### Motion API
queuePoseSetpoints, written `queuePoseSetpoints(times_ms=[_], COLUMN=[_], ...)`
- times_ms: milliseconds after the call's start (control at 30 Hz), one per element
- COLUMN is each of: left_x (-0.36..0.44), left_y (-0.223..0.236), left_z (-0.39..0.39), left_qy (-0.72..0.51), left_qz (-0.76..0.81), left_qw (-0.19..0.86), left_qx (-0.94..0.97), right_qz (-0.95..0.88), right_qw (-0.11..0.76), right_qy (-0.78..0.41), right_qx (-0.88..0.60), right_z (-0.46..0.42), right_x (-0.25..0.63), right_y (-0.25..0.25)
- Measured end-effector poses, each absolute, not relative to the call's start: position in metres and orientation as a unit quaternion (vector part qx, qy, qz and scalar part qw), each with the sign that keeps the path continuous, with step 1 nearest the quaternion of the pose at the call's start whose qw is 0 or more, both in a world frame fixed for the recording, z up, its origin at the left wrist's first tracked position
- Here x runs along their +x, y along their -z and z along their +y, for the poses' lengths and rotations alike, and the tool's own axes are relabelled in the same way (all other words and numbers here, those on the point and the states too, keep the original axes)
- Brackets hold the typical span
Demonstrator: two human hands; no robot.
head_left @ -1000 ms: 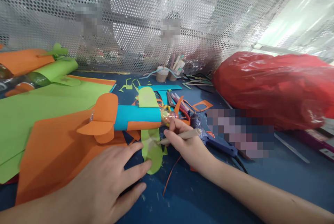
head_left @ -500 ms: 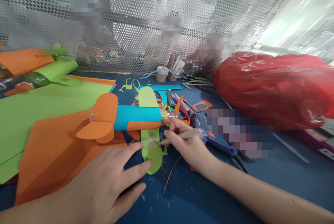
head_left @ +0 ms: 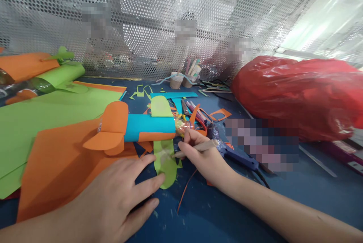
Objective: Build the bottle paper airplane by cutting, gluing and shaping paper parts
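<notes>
My right hand point(head_left: 202, 154) grips a grey-beige marker point(head_left: 203, 146), its tip on the lower green paper wing point(head_left: 166, 167) of a model plane. A pale grey patch shows on that wing, its exact shape unclear. My left hand point(head_left: 124, 190) lies with fingers apart, two fingertips touching the wing's left edge. The plane's body is a bottle wrapped in blue paper point(head_left: 150, 123) with an orange strip, its clear neck pointing right. A second green wing point(head_left: 160, 106) stands out on the far side, and orange tail fins point(head_left: 115, 120) sit at the left end.
Orange and green paper sheets point(head_left: 56, 160) spread on the left near other paper-wrapped bottles point(head_left: 53, 78). Scissors point(head_left: 185, 109), a blue glue gun point(head_left: 241, 158) and paper scraps lie to the right. Behind are cups of pens point(head_left: 176, 80), a red plastic bag point(head_left: 295, 95) and a perforated metal panel point(head_left: 170, 20).
</notes>
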State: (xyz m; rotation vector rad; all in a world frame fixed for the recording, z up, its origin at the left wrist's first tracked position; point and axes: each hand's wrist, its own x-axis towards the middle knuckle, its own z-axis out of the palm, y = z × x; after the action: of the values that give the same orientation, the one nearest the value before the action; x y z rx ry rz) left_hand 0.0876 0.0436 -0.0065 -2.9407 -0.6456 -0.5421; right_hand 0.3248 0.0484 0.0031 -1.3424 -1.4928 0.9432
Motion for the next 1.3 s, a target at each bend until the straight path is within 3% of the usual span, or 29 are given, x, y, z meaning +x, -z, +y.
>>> queuePoseSetpoints(times_ms=[1300], left_x=[0.0883], left_y=[0.0058], left_z=[0.0443], left_qy=[0.182], left_qz=[-0.215], left_qw=[0.040], left_qx=[-0.959], right_qz=[-0.574], right_qw=[0.472], right_qy=[-0.419], right_qx=[-0.521], right_z=[0.0467], right_x=[0.3234], right_y=[-0.0049])
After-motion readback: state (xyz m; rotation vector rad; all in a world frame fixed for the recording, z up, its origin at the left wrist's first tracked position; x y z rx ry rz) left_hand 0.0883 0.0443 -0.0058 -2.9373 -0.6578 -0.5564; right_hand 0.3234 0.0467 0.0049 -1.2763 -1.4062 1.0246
